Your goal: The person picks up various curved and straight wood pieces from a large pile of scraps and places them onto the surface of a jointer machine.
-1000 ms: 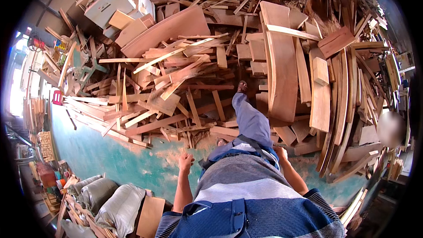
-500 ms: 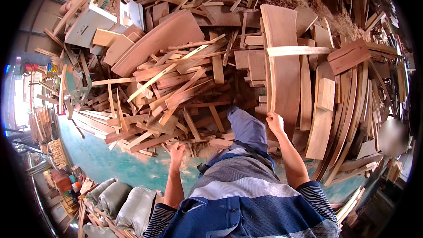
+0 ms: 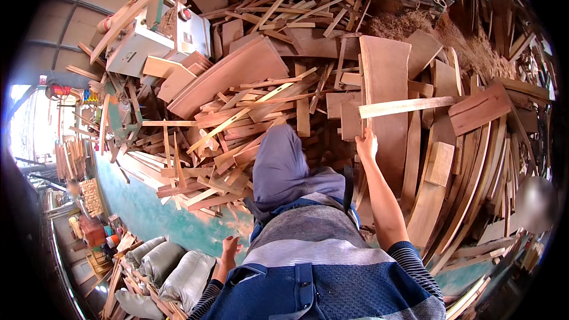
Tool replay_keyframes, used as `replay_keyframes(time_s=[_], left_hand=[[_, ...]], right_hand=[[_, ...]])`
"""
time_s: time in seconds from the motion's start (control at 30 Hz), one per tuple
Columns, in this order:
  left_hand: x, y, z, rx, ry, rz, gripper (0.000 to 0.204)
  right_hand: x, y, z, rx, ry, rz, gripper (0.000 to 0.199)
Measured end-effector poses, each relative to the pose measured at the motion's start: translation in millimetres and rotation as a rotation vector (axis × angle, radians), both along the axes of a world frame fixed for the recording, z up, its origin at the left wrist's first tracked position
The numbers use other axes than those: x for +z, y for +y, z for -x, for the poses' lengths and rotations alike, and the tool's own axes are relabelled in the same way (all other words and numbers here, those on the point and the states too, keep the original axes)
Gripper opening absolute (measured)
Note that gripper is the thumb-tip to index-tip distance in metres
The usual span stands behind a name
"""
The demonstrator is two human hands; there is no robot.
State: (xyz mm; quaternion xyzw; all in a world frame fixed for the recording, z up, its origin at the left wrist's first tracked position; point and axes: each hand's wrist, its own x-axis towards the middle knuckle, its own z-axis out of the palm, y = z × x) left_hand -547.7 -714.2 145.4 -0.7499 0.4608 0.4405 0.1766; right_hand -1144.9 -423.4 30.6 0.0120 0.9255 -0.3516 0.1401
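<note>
My left hand (image 3: 230, 249) hangs low beside my left hip, over the green floor, with its fingers loosely apart and nothing in them. At the left edge of a wide brown wooden board (image 3: 388, 77), my right hand (image 3: 367, 146) has its fingers curled. Whether they touch or grip that edge I cannot tell. Across the board, just beyond this hand, lies a pale wooden strip (image 3: 406, 106). A short reddish-brown plank (image 3: 480, 109) rests at the strip's right end. My raised, bent knee (image 3: 278, 163) covers part of the wood pile in front of me.
Loose wood offcuts (image 3: 255, 112) form a tangled pile ahead and left. Long curved boards (image 3: 468, 178) stack up on the right. A white machine (image 3: 142, 41) stands far left, and filled sacks (image 3: 184, 275) lie near left on the green floor (image 3: 139, 201). Sawdust (image 3: 409, 26) heaps at the back.
My left hand has dropped back toward my hip, and its fingers have loosened. The right hand has moved farther along the wide board's edge, closer to the pale strip. One knee has risen.
</note>
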Motion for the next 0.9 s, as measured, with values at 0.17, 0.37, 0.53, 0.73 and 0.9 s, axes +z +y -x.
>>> replay_keyframes(time_s=[0.17, 0.37, 0.53, 0.73, 0.9], left_hand=[[5, -17, 32, -0.063, 0.01, 0.008, 0.026], [-26, -62, 88, -0.086, 0.054, 0.053, 0.045], [-31, -102, 153, -0.13, 0.158, -0.012, 0.023], [-45, -131, 223, -0.169, 0.138, 0.007, 0.03], [-43, -161, 244, -0.196, 0.089, -0.081, 0.031]], right_hand=[[10, -24, 6, -0.005, -0.05, 0.012, 0.057], [16, -11, -3, -0.046, -0.033, 0.051, 0.054], [22, -9, 9, -0.135, -0.098, -0.029, 0.055], [23, -35, 44, -0.101, 0.051, -0.152, 0.035], [29, -62, 70, -0.247, -0.049, -0.14, 0.021]])
